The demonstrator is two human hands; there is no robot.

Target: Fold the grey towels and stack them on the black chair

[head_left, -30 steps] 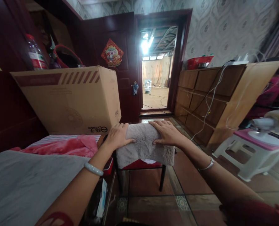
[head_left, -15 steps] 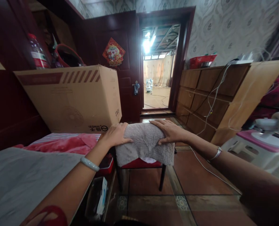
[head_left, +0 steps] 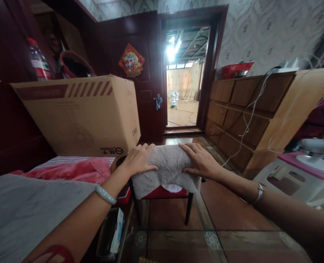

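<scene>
A grey fluffy cloth (head_left: pixel 167 168) lies draped over a small stool with a red seat (head_left: pixel 162 191) and dark legs, in the middle of the view. My left hand (head_left: pixel 137 159) rests flat on the cloth's left end with its fingers stretched out. On the right end my right hand (head_left: pixel 200 159) presses down, fingers together and slightly bent over the edge. Each wrist wears a bracelet. Between my hands the cloth bulges up a little.
A large cardboard box (head_left: pixel 77 115) stands on the bed at left, above a pink blanket (head_left: pixel 69 170) and grey sheet (head_left: pixel 27 212). A wooden dresser (head_left: pixel 260 109) with white cables lines the right wall. A white stool with a fan (head_left: pixel 309 164) is at right. The doorway (head_left: pixel 182 80) ahead is open.
Both hands have slid inward and toward me on the cloth, bunching it narrower over the stool. The view has shifted slightly.
</scene>
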